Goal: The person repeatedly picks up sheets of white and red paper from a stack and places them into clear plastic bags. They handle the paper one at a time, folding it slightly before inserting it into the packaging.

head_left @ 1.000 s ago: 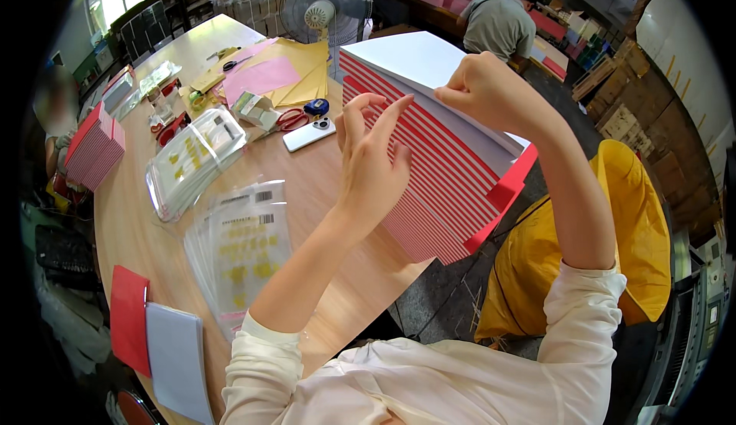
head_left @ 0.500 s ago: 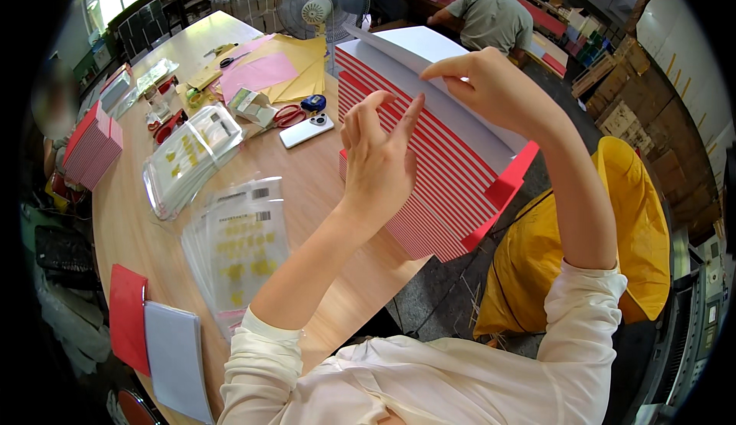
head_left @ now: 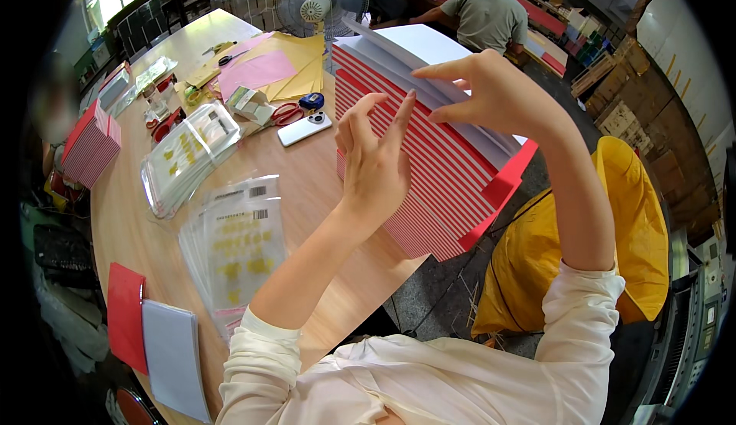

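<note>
A tall stack of booklets with red covers and white pages stands at the table's right edge, its red-and-white striped side toward me. The white pages of the top booklet show, with some leaves lifted and curling. My right hand reaches over these leaves from the right, thumb and index finger apart in a curve against them. In front of the striped side is my left hand, its index finger stretched upward and the others loosely bent, with nothing seen in it. Whether its fingertips touch the stack I cannot tell.
Clear printed plastic bags, a banded bag bundle, a white phone and red-handled scissors lie on the table. A yellow sack stands right. A fan and a seated person are beyond.
My right thumb has moved down and away from the index finger, widening the gap between them. The lifted leaves have shifted slightly. My left hand has barely moved.
</note>
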Tool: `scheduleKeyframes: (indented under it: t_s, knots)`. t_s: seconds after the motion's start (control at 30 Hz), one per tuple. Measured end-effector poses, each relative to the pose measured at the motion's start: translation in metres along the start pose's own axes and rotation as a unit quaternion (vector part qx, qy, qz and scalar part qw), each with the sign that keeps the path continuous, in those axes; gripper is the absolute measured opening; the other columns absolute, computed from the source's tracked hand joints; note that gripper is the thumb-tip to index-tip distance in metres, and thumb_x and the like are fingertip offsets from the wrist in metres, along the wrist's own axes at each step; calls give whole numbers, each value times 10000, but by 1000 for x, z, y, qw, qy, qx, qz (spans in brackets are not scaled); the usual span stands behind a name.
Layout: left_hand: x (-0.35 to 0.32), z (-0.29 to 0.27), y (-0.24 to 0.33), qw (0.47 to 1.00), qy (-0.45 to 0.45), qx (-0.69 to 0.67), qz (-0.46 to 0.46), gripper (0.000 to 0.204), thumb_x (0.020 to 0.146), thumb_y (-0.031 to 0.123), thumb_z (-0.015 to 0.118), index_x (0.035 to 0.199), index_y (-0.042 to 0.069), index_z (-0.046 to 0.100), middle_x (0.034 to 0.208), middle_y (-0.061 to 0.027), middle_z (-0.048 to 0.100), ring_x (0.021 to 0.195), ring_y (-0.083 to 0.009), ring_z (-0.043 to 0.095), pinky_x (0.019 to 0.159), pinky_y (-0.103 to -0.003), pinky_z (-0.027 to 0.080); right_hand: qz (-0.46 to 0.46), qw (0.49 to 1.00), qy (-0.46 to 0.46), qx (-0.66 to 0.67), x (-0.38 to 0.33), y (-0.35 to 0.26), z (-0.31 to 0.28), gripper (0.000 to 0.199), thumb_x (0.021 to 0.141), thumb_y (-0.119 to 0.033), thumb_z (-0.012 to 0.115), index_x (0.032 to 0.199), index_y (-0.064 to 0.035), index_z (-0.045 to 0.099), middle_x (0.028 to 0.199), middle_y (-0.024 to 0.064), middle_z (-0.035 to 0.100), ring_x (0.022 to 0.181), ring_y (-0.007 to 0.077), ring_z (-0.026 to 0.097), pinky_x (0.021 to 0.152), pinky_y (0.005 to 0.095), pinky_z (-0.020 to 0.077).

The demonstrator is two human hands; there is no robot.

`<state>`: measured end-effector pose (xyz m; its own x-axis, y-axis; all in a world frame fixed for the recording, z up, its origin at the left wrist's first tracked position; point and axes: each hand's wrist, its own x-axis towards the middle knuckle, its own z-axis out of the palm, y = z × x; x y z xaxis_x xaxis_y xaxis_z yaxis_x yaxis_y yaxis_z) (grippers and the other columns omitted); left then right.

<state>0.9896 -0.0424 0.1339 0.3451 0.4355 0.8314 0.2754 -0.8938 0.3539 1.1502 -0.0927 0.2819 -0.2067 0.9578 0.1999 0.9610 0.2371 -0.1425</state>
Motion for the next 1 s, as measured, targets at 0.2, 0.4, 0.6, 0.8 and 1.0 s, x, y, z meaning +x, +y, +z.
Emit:
scheduleKeyframes:
  t_s: [0.2,0.4,0.6,0.8,1.0]
  knots:
    - [-4,1,-1,1000,7,8,-4,631,721,-83,550,1335,62,544,1294,-160,401,1215,-322,355,1030,-442,254,6,999,-4,32,2,3,1,510,770,-171,781,1253,-95,633,1196,122,667,1021,213,660,933,397,508]
    - [0,3,-1,1000,-2,-9,-7,696,706,-104,535,1375,85,512,1303,-163,379,1234,-332,340,1065,-456,223,-65,996,53,36,1,15,8,442,762,-160,722,1191,-64,676,1012,178,707,751,252,669,750,323,538]
    - [-2,3,1,1000,2,-6,-7,732,686,-111,533,1388,93,503,1301,-165,375,1242,-337,333,1082,-465,207,-4,998,33,46,-1,6,4,432,814,-38,576,1233,-110,655,946,185,705,644,162,603,762,318,540]
    - [-3,4,-2,1000,11,9,0,725,669,-122,533,1366,80,526,1299,-153,381,1233,-332,337,1076,-459,216,40,999,-16,8,-2,-7,-2,344,832,-83,581,1153,-103,703,884,206,698,661,233,661,671,329,541]
    - [1,5,-1,1000,10,-4,3,720,670,-125,528,1364,66,523,1301,-150,379,1223,-330,334,1075,-450,221,-27,999,21,-2,-2,5,4,352,835,-119,684,1181,-58,675,995,173,711,688,169,634,694,305,518]
